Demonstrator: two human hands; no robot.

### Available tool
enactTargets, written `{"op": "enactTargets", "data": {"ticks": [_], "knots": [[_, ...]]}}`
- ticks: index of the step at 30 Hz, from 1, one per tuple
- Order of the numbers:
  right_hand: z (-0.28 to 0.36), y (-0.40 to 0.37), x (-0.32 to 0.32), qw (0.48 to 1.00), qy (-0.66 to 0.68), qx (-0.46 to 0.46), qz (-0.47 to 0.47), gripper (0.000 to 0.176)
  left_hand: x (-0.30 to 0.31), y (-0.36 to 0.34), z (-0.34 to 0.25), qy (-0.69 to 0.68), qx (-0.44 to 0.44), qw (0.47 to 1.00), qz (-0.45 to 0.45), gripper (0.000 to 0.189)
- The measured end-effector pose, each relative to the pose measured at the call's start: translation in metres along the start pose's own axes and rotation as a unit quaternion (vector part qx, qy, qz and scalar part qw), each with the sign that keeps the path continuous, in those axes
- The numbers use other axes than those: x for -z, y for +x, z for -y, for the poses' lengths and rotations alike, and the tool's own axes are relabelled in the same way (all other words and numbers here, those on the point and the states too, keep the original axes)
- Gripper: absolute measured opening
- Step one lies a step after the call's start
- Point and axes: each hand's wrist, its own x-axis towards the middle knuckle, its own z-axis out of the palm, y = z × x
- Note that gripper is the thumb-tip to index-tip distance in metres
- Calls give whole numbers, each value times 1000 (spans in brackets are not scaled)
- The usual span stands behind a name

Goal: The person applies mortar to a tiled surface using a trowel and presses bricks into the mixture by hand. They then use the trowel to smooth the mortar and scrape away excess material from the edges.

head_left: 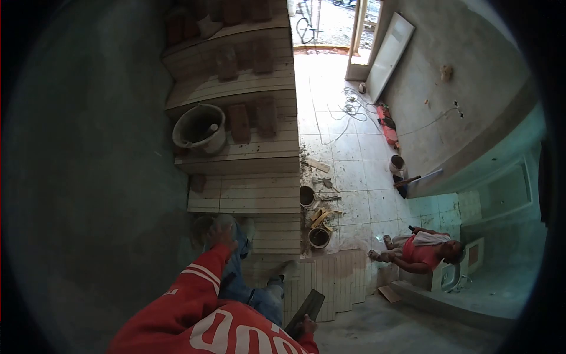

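Observation:
My right hand (pixel 307 324) grips a dark, flat, rectangular plastering float (pixel 308 308), low in the view beside my body. My left hand (pixel 221 234) reaches out in a red sleeve toward the wall side of the stairs. It is beside my jeans-covered knee, overlapping a dim round bucket (pixel 202 225) in this view. Its fingers are blurred and in shadow. My feet rest on the tiled steps (pixel 253 194). Farther up the picture, a large pale bucket (pixel 199 131) stands on a step, a light-coloured handle end showing inside it.
Brick-like blocks (pixel 239 124) lie on several steps. Beside the stairs, the tiled floor (pixel 348 177) holds buckets (pixel 319 238), scattered tools and a loose cable (pixel 352 106). A person (pixel 421 248) in red is at the right by a sink (pixel 450 277). A board (pixel 392 53) leans near the doorway.

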Motion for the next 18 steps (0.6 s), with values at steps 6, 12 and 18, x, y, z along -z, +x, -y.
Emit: {"op": "enactTargets", "data": {"ticks": [6, 12, 18], "knots": [[167, -68, 8, 994, 59, 89, 24, 33, -22, 16, 29, -94, -14, 992, -83, 76], [313, -56, -47, 853, -207, 479, -16, 30, -11, 58, 65, -361, -5, 919, -160, 56], [553, -212, -253, 744, -225, 615, 130, 38, 47, 193, 118, -662, 31, 730, -165, 39]]}}
